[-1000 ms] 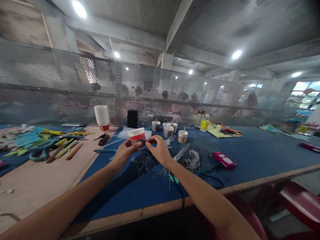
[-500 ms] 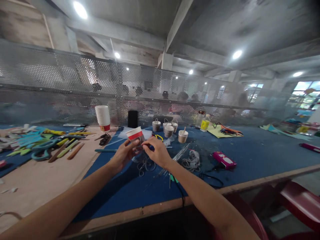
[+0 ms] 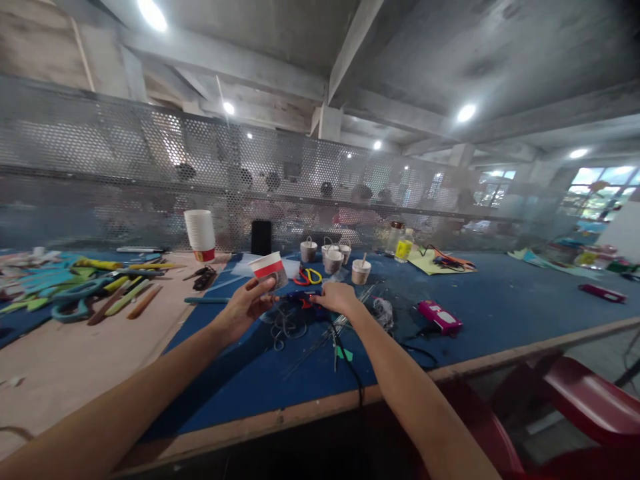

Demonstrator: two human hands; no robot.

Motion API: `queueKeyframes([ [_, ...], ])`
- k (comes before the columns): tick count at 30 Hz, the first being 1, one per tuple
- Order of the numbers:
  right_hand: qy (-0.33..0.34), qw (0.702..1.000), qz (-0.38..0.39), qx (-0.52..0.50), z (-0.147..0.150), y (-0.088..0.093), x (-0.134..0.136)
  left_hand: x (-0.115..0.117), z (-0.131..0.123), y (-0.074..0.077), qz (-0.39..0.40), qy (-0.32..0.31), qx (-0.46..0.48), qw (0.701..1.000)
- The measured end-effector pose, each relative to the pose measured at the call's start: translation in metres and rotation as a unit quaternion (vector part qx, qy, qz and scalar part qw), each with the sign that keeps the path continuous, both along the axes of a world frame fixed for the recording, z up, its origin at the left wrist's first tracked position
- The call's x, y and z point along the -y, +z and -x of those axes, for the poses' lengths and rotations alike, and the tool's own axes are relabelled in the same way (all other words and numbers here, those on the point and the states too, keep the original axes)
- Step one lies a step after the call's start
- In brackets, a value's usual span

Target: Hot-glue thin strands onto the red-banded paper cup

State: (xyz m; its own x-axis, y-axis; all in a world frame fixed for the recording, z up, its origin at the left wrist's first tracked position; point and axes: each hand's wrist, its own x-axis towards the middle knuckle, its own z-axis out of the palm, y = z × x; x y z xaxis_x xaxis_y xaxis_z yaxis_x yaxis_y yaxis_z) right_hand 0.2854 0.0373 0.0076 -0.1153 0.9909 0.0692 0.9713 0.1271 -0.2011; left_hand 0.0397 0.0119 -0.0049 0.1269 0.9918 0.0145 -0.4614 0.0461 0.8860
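Observation:
A paper cup (image 3: 270, 267) with a white rim, a red band and a grey lower part is tilted in my left hand (image 3: 246, 308), whose fingers close around it. My right hand (image 3: 340, 298) is closed at the back end of a blue hot glue gun (image 3: 300, 297) with an orange trigger. The gun's nozzle points left, close to my left fingertips. Grey cord (image 3: 287, 327) lies loose on the blue mat below. Just behind the gun are scissors (image 3: 307, 276) with red and yellow handles.
Several grey-wrapped cups (image 3: 333, 262) stand farther back, beside a cup with a stick (image 3: 361, 272). Stacked paper cups (image 3: 200, 235) and a black phone (image 3: 261, 237) stand near the mesh partition. Clear sticks, a cord bundle (image 3: 383, 312) and a magenta device (image 3: 440, 317) lie to the right.
My right hand has left the cup's side and moved right onto the glue gun. The cup stays in my left hand. The view has shifted slightly.

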Motion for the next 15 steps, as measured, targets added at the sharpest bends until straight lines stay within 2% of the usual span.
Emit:
queueKeyframes([
  [7,0.013,0.998,0.057,-0.034,0.003,-0.010,-0.009,0.002,0.000,0.001,-0.006,0.004,0.004,1.000],
  [11,-0.009,0.998,0.017,-0.055,0.002,-0.006,-0.007,0.001,0.000,0.002,-0.015,0.007,0.011,1.000],
  [15,-0.037,0.995,-0.038,-0.084,-0.008,0.009,-0.004,0.002,0.001,0.004,-0.028,0.014,0.007,0.999],
])
